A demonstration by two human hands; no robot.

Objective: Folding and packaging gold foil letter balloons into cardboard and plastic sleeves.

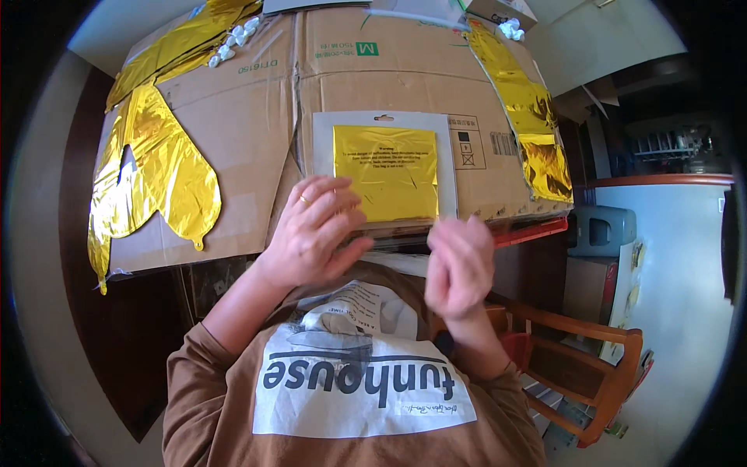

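A folded gold foil balloon in a clear bag (387,159) lies on a pale backing card with a hanger slot, at the near edge of the cardboard. My left hand (311,226) is over the bag's lower left corner, fingers bent and apart, with nothing seen in it. To the right, near the card's lower right corner, my right hand (461,265) is raised with its fingers curled. Motion smears those fingertips, so whether they hold anything does not show.
Flattened cardboard (257,163) covers the work surface. A flat gold foil balloon (156,167) hangs partly over its left edge; another gold foil piece (517,101) lies at right. White crumpled bits (237,37) rest at the back. A wooden chair (580,366) stands at right.
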